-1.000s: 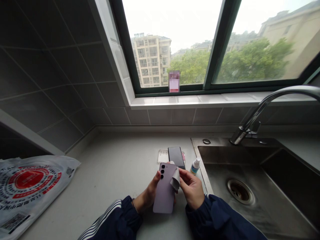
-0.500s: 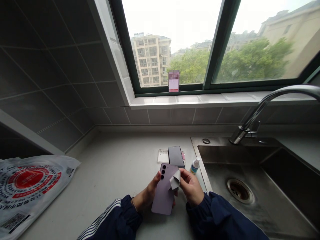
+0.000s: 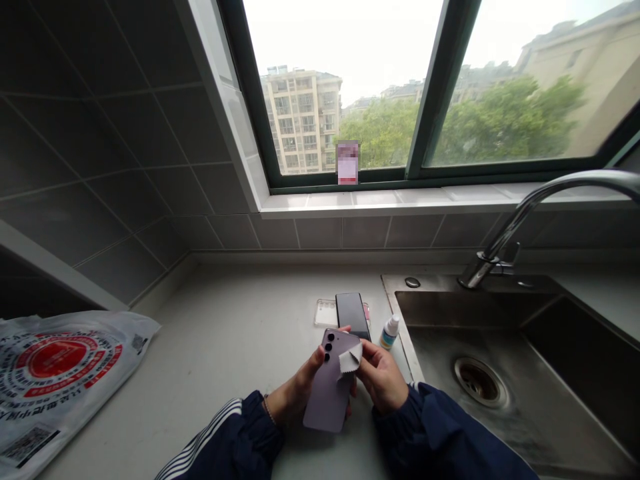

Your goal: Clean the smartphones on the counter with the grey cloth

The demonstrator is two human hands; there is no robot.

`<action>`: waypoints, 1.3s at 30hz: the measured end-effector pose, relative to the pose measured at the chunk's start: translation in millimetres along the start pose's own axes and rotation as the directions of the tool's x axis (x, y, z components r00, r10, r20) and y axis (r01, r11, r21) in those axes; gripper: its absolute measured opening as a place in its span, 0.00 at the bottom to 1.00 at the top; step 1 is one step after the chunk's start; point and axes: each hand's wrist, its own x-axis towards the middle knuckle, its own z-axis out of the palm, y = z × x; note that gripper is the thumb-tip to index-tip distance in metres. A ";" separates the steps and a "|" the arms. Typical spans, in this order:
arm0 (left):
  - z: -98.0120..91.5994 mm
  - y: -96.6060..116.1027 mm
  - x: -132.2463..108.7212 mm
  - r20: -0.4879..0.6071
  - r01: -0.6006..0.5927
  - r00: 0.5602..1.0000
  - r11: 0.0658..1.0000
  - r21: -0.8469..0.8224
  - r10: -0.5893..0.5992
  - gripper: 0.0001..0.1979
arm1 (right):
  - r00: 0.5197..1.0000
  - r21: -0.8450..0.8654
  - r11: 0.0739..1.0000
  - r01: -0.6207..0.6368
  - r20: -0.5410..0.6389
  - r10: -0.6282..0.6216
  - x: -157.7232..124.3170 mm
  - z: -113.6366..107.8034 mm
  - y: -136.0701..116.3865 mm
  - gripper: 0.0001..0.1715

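Note:
My left hand [image 3: 296, 393] grips a lilac phone [image 3: 330, 390] by its left edge, back side up, with three camera lenses showing near the top. My right hand [image 3: 381, 377] pinches a small white cloth [image 3: 349, 360] and presses it on the phone's upper right part. Both hands hover just above the grey counter [image 3: 240, 347]. Behind them a second phone [image 3: 353, 313] with a dark screen lies flat on the counter, next to a clear case [image 3: 326, 312].
A small white dropper bottle [image 3: 389, 331] stands at the sink's left rim. The steel sink [image 3: 500, 380] with its tap [image 3: 525, 213] fills the right. A printed plastic bag [image 3: 55, 373] lies at the far left. Tiled walls and a window ledge stand behind.
The cloth has slid a little up and leftward over the phone's back, and the phone has tilted slightly. The things on the counter have stayed put.

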 end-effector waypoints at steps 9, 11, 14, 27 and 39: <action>9.0 9.9 -3.7 -0.063 0.000 0.998 0.989 0.147 0.009 0.44 | 1.000 -0.025 1.000 -0.004 -0.021 0.004 -1.5 -1.5 0.0 0.33; 12.5 12.3 -4.1 -0.068 -0.018 0.997 0.986 0.163 0.029 0.44 | 1.000 -0.030 1.000 -0.003 -0.029 0.002 -1.8 -1.1 0.0 0.31; 15.8 13.7 -5.1 -0.079 -0.035 0.996 0.985 0.171 0.049 0.43 | 0.999 -0.036 0.999 0.000 -0.040 -0.002 -2.2 -0.5 0.0 0.27; 3.4 1.6 -5.0 -0.083 0.034 0.996 0.997 0.063 -0.028 0.43 | 0.997 -0.027 1.000 0.002 -0.083 -0.005 -1.6 0.8 0.8 0.23; -12.6 -8.3 -0.3 -0.007 0.100 0.995 0.993 -0.059 -0.101 0.42 | 0.996 0.168 0.986 -0.002 -0.089 0.017 -1.6 5.9 -3.3 0.35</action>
